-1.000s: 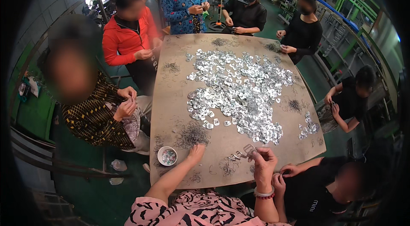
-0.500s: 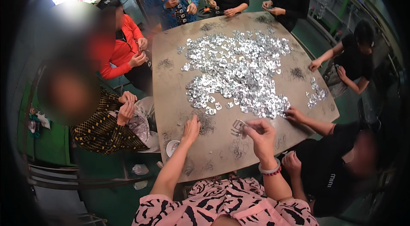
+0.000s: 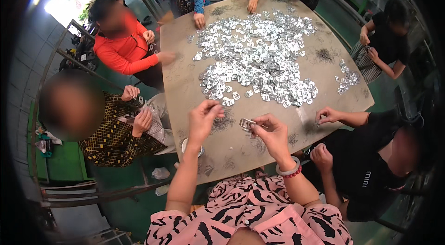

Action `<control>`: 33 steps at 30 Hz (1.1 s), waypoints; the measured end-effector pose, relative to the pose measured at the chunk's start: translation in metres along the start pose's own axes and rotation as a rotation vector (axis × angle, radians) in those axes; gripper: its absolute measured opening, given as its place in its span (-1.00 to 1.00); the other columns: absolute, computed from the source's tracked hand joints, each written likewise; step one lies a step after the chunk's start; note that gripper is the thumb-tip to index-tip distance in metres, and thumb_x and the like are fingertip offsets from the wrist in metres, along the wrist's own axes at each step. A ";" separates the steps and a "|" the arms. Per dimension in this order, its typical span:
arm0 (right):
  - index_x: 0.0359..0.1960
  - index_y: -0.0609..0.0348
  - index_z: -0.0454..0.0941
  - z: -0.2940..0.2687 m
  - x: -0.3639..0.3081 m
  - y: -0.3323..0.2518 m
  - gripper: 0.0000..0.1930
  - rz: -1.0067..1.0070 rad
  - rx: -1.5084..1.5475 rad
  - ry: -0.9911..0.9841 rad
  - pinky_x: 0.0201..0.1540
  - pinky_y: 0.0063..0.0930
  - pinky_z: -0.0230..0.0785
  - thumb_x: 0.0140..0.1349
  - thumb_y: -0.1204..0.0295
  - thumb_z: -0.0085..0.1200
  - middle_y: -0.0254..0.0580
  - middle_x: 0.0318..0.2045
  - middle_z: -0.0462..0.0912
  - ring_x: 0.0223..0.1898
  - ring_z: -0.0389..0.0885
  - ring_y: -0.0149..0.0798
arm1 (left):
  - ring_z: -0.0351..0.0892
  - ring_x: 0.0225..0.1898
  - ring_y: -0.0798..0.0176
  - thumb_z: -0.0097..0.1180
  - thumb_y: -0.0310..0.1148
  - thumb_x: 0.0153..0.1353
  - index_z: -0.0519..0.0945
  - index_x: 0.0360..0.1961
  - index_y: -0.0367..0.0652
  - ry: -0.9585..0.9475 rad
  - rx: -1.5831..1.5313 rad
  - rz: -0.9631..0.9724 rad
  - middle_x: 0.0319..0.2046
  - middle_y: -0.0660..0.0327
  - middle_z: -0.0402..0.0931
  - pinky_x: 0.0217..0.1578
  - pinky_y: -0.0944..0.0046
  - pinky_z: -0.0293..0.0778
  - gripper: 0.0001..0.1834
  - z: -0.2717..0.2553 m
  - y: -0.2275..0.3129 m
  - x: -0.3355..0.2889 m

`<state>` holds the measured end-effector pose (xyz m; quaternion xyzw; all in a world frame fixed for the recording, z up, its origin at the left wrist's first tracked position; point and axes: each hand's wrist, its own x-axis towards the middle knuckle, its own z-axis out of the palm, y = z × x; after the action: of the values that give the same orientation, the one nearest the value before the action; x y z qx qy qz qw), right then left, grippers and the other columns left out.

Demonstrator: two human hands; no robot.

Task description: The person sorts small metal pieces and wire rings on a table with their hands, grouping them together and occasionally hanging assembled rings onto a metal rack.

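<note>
My right hand (image 3: 271,136) pinches a small silver metal buckle (image 3: 244,123) between thumb and fingertips, raised over the near part of the table. More metal seems tucked behind it in the fingers. My left hand (image 3: 203,117) is a little to the left, fingertips pressed together; anything between them is too small to make out. Beside and partly behind that hand lies a scatter of thin dark wire pieces (image 3: 223,122). Beyond both hands spreads a large heap of silver buckles (image 3: 259,59), with a few loose ones at its near edge.
The brown table (image 3: 181,83) has other people around it, their hands on or near its edges. Close on my right is a co-worker's hand (image 3: 328,116). A white bowl (image 3: 185,145) stands beside my left forearm. A smaller buckle pile (image 3: 346,78) lies right.
My left hand has lifted off the wire scatter, moving farther away over the table with fingers drawn together. My right hand has shifted left with the buckle, closer to the left hand.
</note>
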<state>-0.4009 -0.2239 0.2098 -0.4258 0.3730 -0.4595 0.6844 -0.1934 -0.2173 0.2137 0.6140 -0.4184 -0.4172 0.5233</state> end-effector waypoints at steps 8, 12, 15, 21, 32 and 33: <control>-0.32 0.35 0.53 0.014 0.001 -0.006 -0.86 0.051 -0.053 0.118 -0.44 -0.68 0.41 0.04 0.63 0.13 -0.27 -0.47 0.58 -0.45 0.54 -0.52 | 0.48 -0.13 0.16 0.14 -0.60 0.04 0.52 -0.36 -0.29 -0.004 0.493 0.477 -0.19 0.11 0.49 -0.12 0.24 0.40 -0.89 0.051 0.038 -0.047; -0.32 0.36 0.53 0.016 0.007 -0.006 -0.85 -0.011 -0.042 0.048 -0.41 -0.69 0.41 0.03 0.65 0.11 -0.29 -0.47 0.56 -0.45 0.52 -0.54 | 0.49 -0.16 0.17 0.11 -0.60 0.06 0.50 -0.35 -0.29 0.076 0.551 0.586 -0.19 0.09 0.49 -0.14 0.27 0.40 -0.90 0.053 0.031 -0.045; -0.30 0.34 0.56 0.017 0.011 -0.001 -0.85 -0.090 0.104 -0.012 -0.42 -0.69 0.42 0.05 0.65 0.11 -0.31 -0.41 0.55 -0.41 0.52 -0.54 | 0.51 -0.19 0.08 0.08 -0.61 0.07 0.49 -0.32 -0.30 0.015 0.328 0.464 -0.24 0.07 0.51 -0.19 0.19 0.42 -0.88 0.046 0.026 -0.039; -0.28 0.22 0.63 -0.040 0.053 -0.002 -0.84 0.124 -0.201 -0.024 -0.47 -0.64 0.44 0.16 0.45 0.08 -0.30 -0.47 0.60 -0.52 0.53 -0.51 | 0.48 -0.19 0.37 -0.09 -0.64 0.24 0.41 -0.24 -0.36 -0.041 0.173 0.247 -0.26 0.15 0.53 -0.13 0.42 0.37 -0.92 0.030 0.045 -0.041; -0.17 0.21 0.52 -0.215 0.159 0.154 -0.65 0.065 -1.160 0.352 -0.04 -0.22 0.33 -0.09 0.59 0.12 0.13 -0.23 0.52 -0.11 0.47 0.11 | 0.49 -0.22 0.25 -0.01 -0.53 0.24 0.38 -0.24 -0.32 0.023 0.228 0.268 -0.28 0.10 0.48 -0.11 0.24 0.44 -0.89 0.019 0.042 -0.060; -0.18 0.22 0.50 -0.215 0.159 0.157 -0.67 0.097 -1.193 0.373 -0.04 -0.19 0.33 -0.07 0.59 0.13 0.14 -0.22 0.47 -0.10 0.44 0.15 | 0.49 -0.22 0.25 -0.01 -0.53 0.24 0.38 -0.24 -0.32 0.038 0.227 0.267 -0.28 0.10 0.48 -0.11 0.24 0.44 -0.89 0.020 0.039 -0.061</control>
<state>-0.4982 -0.3924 -0.0319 -0.6298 0.6973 -0.2070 0.2724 -0.2336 -0.1688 0.2551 0.6160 -0.5307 -0.2824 0.5091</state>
